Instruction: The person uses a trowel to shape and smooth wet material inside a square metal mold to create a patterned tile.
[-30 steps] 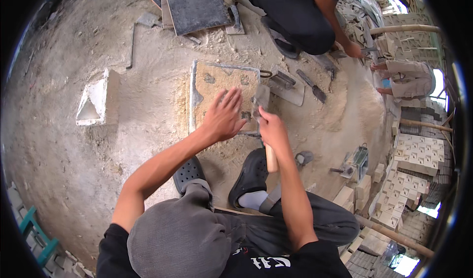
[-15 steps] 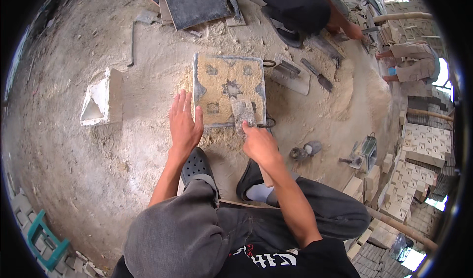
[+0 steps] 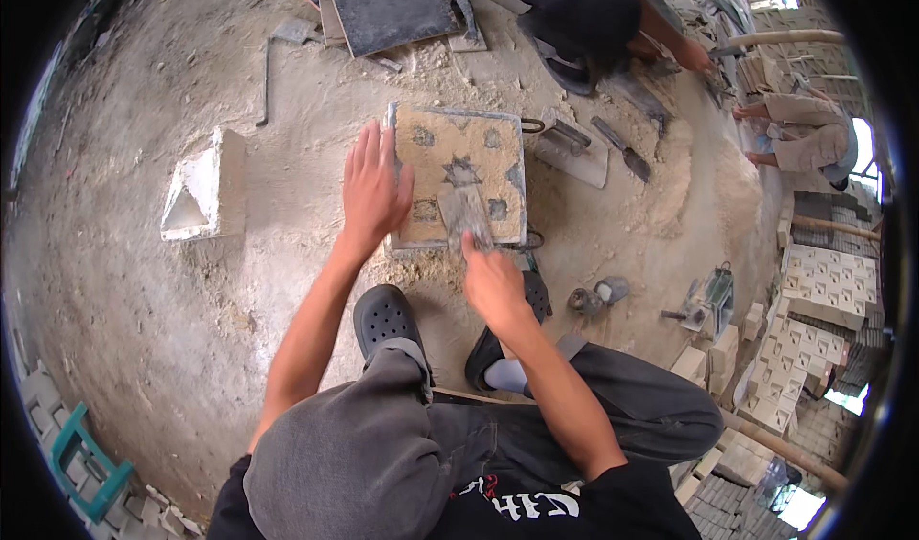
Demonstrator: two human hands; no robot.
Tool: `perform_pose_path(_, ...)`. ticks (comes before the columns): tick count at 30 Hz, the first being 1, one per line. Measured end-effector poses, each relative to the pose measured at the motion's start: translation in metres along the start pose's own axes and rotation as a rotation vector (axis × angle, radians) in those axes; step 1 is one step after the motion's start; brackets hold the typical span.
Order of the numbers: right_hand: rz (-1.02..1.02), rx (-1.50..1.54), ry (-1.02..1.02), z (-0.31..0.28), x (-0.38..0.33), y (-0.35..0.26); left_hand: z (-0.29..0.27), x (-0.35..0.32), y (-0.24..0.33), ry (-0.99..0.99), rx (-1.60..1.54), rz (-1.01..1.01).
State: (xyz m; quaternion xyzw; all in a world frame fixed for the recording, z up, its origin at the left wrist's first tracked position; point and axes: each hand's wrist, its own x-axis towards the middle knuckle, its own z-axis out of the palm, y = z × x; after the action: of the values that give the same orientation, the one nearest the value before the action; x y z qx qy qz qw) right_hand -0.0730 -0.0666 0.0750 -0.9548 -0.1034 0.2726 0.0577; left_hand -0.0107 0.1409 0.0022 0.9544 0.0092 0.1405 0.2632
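A square, metal-rimmed mould (image 3: 524, 200) lies on the ground before me, packed with sand-coloured powder (image 3: 436, 162). Dark square patches and a star-shaped patch (image 3: 461, 170) show through the powder. Fingers stretched out, my left hand (image 3: 373, 192) rests along the mould's left edge and holds nothing. My right hand (image 3: 495, 283) grips a scraper; its flat, powder-coated blade (image 3: 463, 216) lies over the near part of the powder, just below the star. The scraper's handle is mostly hidden in the hand. Wire loops (image 3: 532, 125) stick out from the mould's right side.
A trowel with a broad plate (image 3: 574, 157) and a narrow tool (image 3: 624, 149) lie right of the mould. On the left stands a white block (image 3: 222, 181) with a triangular hollow. A dark square board (image 3: 391, 9) lies beyond. A co-worker (image 3: 584, 9) crouches at the far right.
My left hand has moved away from me and a little right, onto the mould's left edge. The scraper has shifted slightly left and is turned a little differently; my right hand is nearer me.
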Motion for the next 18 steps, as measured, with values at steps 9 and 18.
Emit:
perform_pose_path(9,0.281,0.303,0.206,-0.029,-0.051,0.056,0.039,0.016,0.072,-0.519,0.307,0.212)
perform_pose_path(18,0.047,0.144,0.289,-0.055,0.052,0.08,-0.002,-0.067,0.107,-0.672,-0.352,0.659)
